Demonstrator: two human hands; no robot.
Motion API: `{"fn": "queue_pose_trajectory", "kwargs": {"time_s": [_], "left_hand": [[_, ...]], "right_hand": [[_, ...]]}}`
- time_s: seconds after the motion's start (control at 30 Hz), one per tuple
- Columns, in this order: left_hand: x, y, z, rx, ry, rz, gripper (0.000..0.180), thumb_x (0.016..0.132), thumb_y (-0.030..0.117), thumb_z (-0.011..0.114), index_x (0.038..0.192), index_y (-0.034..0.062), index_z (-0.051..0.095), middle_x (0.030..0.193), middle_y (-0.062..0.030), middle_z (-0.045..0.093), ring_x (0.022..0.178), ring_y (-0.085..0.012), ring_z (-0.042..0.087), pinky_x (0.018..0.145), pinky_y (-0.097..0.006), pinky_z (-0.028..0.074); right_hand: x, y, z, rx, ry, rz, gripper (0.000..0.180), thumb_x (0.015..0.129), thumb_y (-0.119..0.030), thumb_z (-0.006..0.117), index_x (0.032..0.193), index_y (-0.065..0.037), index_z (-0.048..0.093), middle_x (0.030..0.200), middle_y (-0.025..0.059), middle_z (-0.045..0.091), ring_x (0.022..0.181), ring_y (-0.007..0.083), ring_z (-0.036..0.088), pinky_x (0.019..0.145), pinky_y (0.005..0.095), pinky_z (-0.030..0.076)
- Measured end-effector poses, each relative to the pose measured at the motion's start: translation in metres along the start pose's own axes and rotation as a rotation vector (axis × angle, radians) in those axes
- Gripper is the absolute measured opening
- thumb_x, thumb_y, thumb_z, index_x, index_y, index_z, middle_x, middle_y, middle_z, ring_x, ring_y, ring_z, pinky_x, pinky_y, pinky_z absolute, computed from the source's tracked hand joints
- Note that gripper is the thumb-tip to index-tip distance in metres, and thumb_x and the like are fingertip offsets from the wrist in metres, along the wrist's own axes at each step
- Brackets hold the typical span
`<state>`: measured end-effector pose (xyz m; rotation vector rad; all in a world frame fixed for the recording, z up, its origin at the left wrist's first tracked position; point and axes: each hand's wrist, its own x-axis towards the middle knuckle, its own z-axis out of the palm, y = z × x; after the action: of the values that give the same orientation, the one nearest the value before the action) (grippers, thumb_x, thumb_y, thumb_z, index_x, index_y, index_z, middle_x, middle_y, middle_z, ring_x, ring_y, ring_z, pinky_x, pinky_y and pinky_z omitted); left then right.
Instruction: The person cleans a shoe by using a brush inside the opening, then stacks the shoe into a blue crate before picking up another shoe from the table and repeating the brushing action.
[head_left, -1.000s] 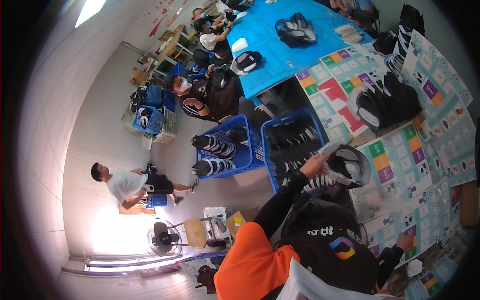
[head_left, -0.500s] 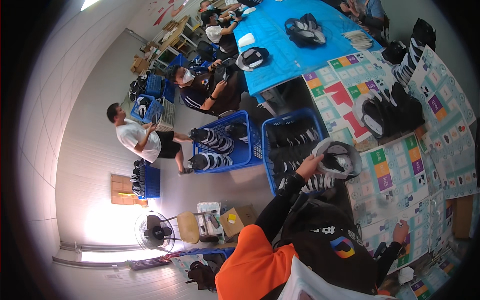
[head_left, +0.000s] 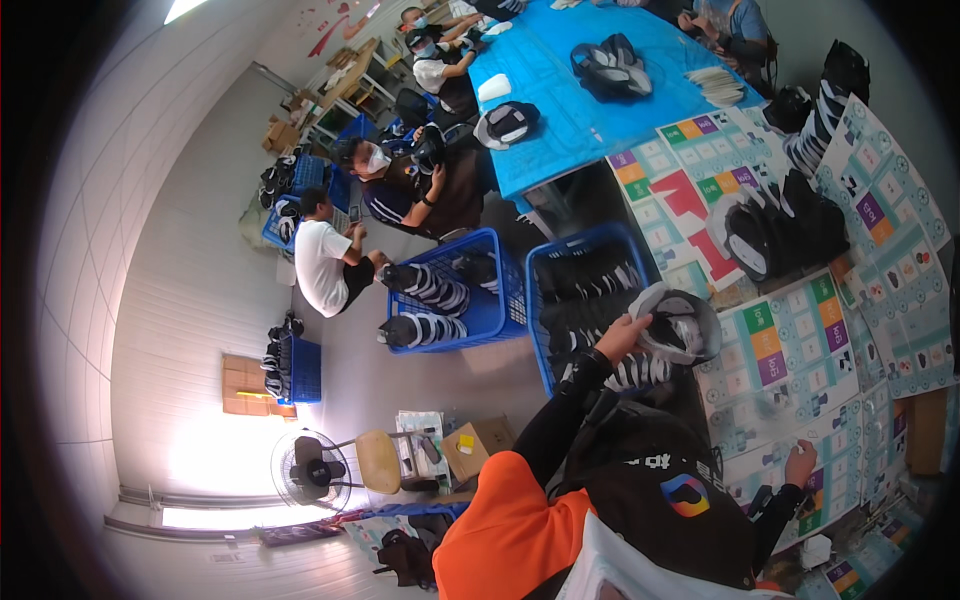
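My left hand (head_left: pixel 622 338) is closed on the rim of a cap (head_left: pixel 682 325), which is turned so its pale grey inside faces up. The cap is held between the blue basket and the table covered with printed sheets. My right hand (head_left: pixel 800 464) is low over the sheets at the near right, fingers curled together; what they pinch, if anything, is too small to name. Beyond the cap, a cluster of black and grey caps (head_left: pixel 762 240) lies on the printed sheets (head_left: pixel 765 365).
Blue baskets (head_left: pixel 508 285) of stacked caps stand left of the table. A blue-covered table (head_left: pixel 560 130) with caps runs away at the far side, co-workers around it. One person in a white shirt (head_left: pixel 325 265) is at the left. A fan (head_left: pixel 308 467) and a stool (head_left: pixel 378 462) stand lower left.
The person in the white shirt has moved to the right and now bends low beside the basket. The seated co-worker handles a black cap differently. My hands and the held cap have hardly moved.
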<state>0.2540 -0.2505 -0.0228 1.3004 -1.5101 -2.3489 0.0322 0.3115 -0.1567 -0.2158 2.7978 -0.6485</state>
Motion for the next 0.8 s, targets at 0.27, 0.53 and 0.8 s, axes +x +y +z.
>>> {"fn": "queue_pose_trajectory", "kwargs": {"time_s": [0.27,0.53,0.8], "left_hand": [[0.007,-0.010,-0.008,0.145,-0.045,0.031,0.045,0.103,0.038,0.062,0.132,0.0038,0.057,0.109,-0.0065,0.066,0.091,-0.0176,0.070,0.078,-0.034,0.062],[-0.003,-0.011,-0.006,0.146,-0.052,0.078,0.048,0.101,0.040,0.063,0.130,0.0022,0.060,0.106,-0.0088,0.068,0.089,-0.0188,0.069,0.072,-0.035,0.061],[-0.014,-0.008,-0.009,0.159,-0.053,0.062,0.047,0.101,0.038,0.064,0.131,0.0016,0.059,0.105,-0.0083,0.068,0.089,-0.0180,0.069,0.075,-0.034,0.062]], "right_hand": [[-0.003,-0.009,0.002,0.008,-0.013,-0.031,0.026,0.087,-0.006,0.063,0.112,0.001,0.068,0.112,0.0206,0.066,0.114,0.0396,0.058,0.101,0.0472,0.045],[-0.003,-0.003,0.008,0.010,-0.020,-0.025,0.028,0.087,-0.008,0.065,0.114,-0.001,0.068,0.113,0.0205,0.066,0.109,0.0383,0.061,0.096,0.0449,0.048],[-0.006,-0.019,0.004,0.020,-0.047,-0.012,0.027,0.089,-0.008,0.064,0.116,-0.001,0.068,0.116,0.0205,0.065,0.110,0.0377,0.062,0.097,0.0447,0.049]]}}
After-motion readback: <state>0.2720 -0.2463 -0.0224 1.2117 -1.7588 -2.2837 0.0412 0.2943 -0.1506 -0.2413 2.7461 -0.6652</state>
